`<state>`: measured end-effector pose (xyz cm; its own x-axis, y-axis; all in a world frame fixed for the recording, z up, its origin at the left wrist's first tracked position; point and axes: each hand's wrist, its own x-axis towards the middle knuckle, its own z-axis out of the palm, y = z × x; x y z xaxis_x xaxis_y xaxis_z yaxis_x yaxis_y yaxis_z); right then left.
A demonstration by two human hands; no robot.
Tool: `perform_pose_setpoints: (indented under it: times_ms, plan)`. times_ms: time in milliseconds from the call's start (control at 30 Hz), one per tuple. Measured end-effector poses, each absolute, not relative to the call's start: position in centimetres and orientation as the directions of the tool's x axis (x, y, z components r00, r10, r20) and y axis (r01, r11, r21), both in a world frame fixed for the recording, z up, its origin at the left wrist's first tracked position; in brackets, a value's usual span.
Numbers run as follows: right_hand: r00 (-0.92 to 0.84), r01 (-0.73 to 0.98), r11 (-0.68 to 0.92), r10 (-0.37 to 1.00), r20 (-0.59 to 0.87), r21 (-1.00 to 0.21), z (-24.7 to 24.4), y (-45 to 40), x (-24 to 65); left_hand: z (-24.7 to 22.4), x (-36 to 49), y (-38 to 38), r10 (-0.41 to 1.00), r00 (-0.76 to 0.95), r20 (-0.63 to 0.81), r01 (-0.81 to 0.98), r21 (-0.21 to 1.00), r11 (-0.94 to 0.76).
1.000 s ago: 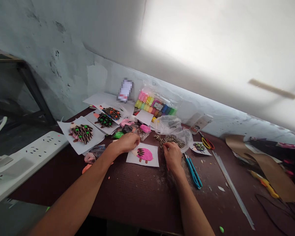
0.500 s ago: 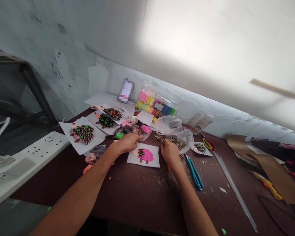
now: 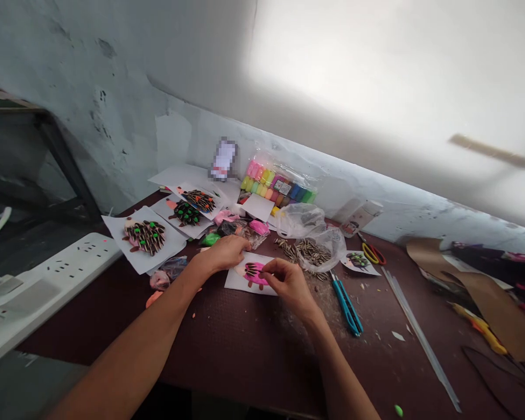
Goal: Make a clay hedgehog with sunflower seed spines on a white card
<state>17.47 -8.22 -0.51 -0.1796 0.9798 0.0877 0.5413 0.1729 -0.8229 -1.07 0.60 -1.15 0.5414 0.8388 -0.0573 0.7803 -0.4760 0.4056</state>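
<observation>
A pink clay hedgehog (image 3: pixel 254 274) with several dark seed spines lies on a white paper card (image 3: pixel 240 281). My right hand (image 3: pixel 289 286) is over its back, fingertips pinched against the clay, with what looks like a seed between them. My left hand (image 3: pixel 224 255) rests palm down at the card's upper left corner, holding nothing. Striped sunflower seeds (image 3: pixel 312 254) lie heaped on and beside a clear plastic bag (image 3: pixel 300 220), just right of my right hand.
Clay hedgehogs on paper (image 3: pixel 145 237) lie at the left, below a bagged pack of coloured clay (image 3: pixel 277 184). A white power strip (image 3: pixel 48 280) lies beyond the table's left edge. Blue-handled tweezers (image 3: pixel 345 306), scissors (image 3: pixel 371 254) and a metal strip (image 3: pixel 420 338) lie to the right.
My right hand has moved left from the seeds onto the pink clay hedgehog, now pinching at it. My left hand has barely moved.
</observation>
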Motion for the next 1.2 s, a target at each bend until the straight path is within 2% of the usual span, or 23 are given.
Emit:
perform_pose_setpoints:
  times_ms: [67,200,500,1200]
  plan:
    - [-0.194,0.59,0.234,0.97,0.146,-0.773,-0.5,-8.6,16.7,-1.2,-1.1,0.6,0.837,0.544,-0.055,0.782,0.397,-0.482]
    - [-0.245,0.728,0.362,0.93,0.273,-0.582,-1.0,-9.0,15.7,-1.2,-1.1,0.5,0.835,0.548,-0.052,0.776,0.404,-0.485]
    - [-0.212,0.865,0.323,0.929,0.305,-0.383,-1.7,-9.3,15.0,-1.0,-1.2,0.6,0.829,0.556,-0.063,0.769,0.417,-0.484]
    - [-0.198,0.928,0.257,0.954,0.226,-0.27,-2.4,-9.4,14.3,-0.9,-1.2,0.4,0.83,0.555,-0.06,0.769,0.419,-0.483]
